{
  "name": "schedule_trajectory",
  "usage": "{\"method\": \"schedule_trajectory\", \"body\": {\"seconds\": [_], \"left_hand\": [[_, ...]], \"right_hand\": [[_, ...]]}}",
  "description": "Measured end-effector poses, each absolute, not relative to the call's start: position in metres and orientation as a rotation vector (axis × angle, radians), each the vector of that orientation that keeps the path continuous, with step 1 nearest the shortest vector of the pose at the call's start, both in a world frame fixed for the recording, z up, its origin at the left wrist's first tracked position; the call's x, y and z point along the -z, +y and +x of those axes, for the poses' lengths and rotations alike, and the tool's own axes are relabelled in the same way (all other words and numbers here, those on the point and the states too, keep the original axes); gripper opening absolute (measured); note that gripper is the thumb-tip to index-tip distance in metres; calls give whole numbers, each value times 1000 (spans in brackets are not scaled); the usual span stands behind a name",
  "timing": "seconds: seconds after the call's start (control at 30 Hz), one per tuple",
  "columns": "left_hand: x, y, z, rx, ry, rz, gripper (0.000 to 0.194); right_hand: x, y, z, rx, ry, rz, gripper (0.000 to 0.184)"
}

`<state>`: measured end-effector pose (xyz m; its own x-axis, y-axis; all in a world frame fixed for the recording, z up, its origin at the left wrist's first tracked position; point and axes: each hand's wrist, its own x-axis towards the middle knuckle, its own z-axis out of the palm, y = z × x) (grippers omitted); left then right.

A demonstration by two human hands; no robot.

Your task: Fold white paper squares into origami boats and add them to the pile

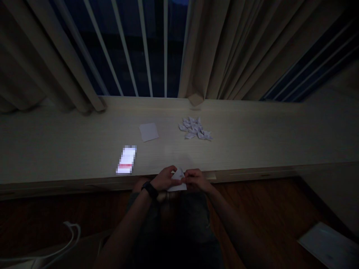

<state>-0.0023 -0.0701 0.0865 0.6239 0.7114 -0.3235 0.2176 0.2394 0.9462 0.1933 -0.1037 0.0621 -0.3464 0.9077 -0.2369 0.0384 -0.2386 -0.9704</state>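
Between my hands, just in front of the ledge's near edge, is a folded piece of white paper (178, 184). My left hand (165, 179), with a dark watch on the wrist, grips the paper's left side between thumb and fingers. At the paper's right edge my right hand (196, 180) pinches it with bent fingers. The finer folds are too dim to make out. Farther back on the ledge (252, 138) lie several small folded paper pieces (195, 128) in a cluster. To their left rests a flat white paper square (149, 132).
A lit phone (126, 160), its screen blurred, lies near the ledge's front edge at left. Behind the ledge hang beige curtains (224, 48) beside a barred window (134, 48). A white cable (70, 235) is at lower left, and a pale flat object (331, 244) at lower right.
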Motion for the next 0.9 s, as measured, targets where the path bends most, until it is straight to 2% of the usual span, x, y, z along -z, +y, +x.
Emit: {"method": "schedule_trajectory", "body": {"seconds": [0.2, 0.33, 0.5, 0.77, 0.9], "left_hand": [[-86, -70, -5, -377, 918, 1361, 47], [-90, -70, -6, -348, 933, 1439, 43], [-89, -68, -7, -337, 1043, 1576, 42], [-72, -52, -8, -332, 1118, 1512, 44], [-58, -24, -8, -348, 1110, 1423, 47]], "right_hand": [[-62, -104, 188, -1425, -1534, -1182, 33], [-50, -104, 185, -1459, -1393, -1257, 40], [-33, -101, 181, -1296, -1328, -1321, 35], [-19, -78, 171, -1444, -1078, -1295, 36], [-17, -51, 165, -1143, -1293, -1370, 38]]}}
